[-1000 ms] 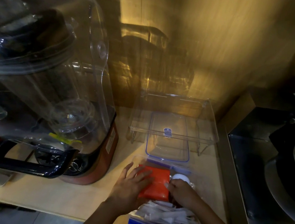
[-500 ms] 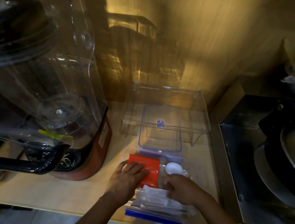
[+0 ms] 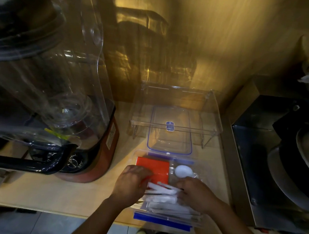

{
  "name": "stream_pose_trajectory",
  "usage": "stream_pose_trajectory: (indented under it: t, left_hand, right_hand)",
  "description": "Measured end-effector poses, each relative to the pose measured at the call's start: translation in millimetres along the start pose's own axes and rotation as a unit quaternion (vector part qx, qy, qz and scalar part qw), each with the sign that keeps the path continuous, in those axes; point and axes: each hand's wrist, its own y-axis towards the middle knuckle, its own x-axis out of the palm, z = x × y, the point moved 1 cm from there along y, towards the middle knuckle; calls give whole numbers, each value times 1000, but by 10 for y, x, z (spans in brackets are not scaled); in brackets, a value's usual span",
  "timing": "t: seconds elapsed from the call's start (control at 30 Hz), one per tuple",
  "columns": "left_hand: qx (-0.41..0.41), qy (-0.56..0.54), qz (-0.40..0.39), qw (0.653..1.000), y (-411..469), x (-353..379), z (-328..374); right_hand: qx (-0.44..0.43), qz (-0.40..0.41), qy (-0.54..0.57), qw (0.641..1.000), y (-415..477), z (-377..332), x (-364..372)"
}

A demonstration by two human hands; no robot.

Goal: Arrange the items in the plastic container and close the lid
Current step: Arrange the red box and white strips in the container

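White packets (image 3: 162,190) under both hands (image 3: 132,185)

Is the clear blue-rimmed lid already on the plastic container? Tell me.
No: the clear blue-rimmed lid lies flat on the counter behind the open plastic container, while both hands work inside it.

The plastic container (image 3: 161,218) sits open at the counter's near edge. Inside it, an orange packet (image 3: 154,168) lies far-left and a white egg-shaped thing (image 3: 183,171) far-right. Both hands reach into it: the left hand (image 3: 132,185) and right hand (image 3: 197,194) flank a pile of white sachets (image 3: 162,194), possibly gripping them. Just beyond the container lies its blue-rimmed lid (image 3: 170,135).
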Motion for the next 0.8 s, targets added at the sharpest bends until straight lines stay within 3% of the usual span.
stream_pose_trajectory:
  t: [0.1,0.23,0.33,0.47,0.57,0.67,0.73,0.8]
  left_hand:
    - [-83,-139,59,985,-23,-74,27]
    - [-172,-304,128,928,-25,-198,106]
    - [-198,-309,159,917,-25,-247,105]
    - [-149,-245,155,945,-44,-265,131]
    - [-48,-154,98,982,-85,-280,158]
    - [33,-72,-42,996,-138,-170,209]
    - [38,-21,-123,991,-176,-28,239]
    - [30,8,-148,988,-212,76,242]
  right_hand:
    - [12,58,40,997,-17,-10,-28]
    - [17,58,93,994,-71,-21,-41]
    - [-24,29,164,986,-69,-109,-31]
    - [-69,-56,197,976,-28,-269,40]
    - [-59,-59,177,981,-10,-198,53]
    - [-39,4,143,989,-6,-104,44]
    - [-15,13,131,991,12,-50,67]
    - [19,-23,90,995,49,5,138]
